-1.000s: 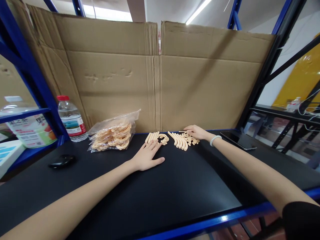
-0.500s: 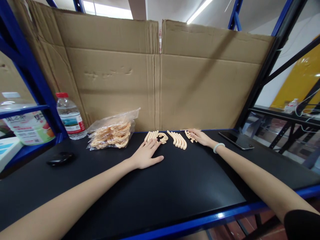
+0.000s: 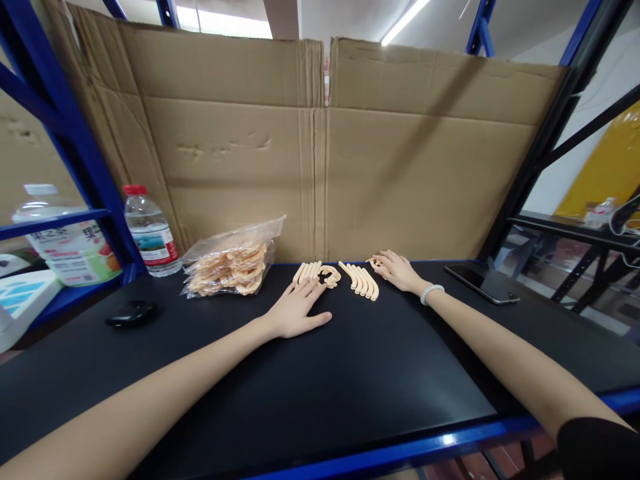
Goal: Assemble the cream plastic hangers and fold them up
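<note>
On the black table, my left hand [image 3: 295, 312] lies flat with fingers spread, its fingertips at a group of straight cream pieces [image 3: 308, 270]. Just right of them are curved cream pieces [image 3: 331, 275]. A fanned row of several long cream pieces [image 3: 361, 280] lies between my two hands. My right hand [image 3: 397, 270], with a beaded bracelet at the wrist, rests over more cream pieces [image 3: 375, 263], mostly hidden beneath it. Its fingers are extended, palm down. A clear plastic bag [image 3: 230, 260] full of similar pieces sits left of my left hand.
A black mouse [image 3: 131, 313] and a red-capped bottle [image 3: 151, 233] stand at the left. The phone [image 3: 480, 283] lies right of my right hand. Cardboard [image 3: 240, 153] walls the back. A blue edge [image 3: 450, 440] runs along the table's front.
My right hand has moved slightly left and now covers more of the cream pieces under it. The camera view has shifted slightly. My left hand stays in place on the table.
</note>
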The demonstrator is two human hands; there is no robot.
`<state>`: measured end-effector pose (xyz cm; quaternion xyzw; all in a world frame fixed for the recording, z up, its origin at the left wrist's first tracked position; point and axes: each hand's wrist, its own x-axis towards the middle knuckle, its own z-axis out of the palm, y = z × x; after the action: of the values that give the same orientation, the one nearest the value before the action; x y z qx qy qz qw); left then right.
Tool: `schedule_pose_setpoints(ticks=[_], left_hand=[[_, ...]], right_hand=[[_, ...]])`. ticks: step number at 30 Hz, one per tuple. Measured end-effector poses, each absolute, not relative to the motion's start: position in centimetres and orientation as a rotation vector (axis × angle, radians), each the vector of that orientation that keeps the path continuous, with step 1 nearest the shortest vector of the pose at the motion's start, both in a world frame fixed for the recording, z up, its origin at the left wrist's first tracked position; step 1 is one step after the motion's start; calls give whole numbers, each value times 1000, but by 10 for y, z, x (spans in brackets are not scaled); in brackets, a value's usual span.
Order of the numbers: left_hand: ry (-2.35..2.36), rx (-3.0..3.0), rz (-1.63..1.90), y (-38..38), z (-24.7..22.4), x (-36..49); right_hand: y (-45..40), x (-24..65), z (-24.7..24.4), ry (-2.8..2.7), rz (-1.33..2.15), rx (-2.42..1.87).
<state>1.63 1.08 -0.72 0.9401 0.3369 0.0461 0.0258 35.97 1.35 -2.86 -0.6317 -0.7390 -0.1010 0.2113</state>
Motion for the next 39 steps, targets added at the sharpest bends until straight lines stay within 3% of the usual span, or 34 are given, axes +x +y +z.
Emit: schedule_pose_setpoints(ticks=[6, 11, 39], left_hand=[[1037, 2894, 162, 10, -7, 15], [1019, 2892, 204, 10, -8, 16], [1034, 2879, 239, 10, -8, 17]], right_hand=[[0, 338, -13, -2068, -301, -1504], [-26, 307, 2, -2402, -93, -1311], [-12, 290, -24, -2303, -234, -1290]])
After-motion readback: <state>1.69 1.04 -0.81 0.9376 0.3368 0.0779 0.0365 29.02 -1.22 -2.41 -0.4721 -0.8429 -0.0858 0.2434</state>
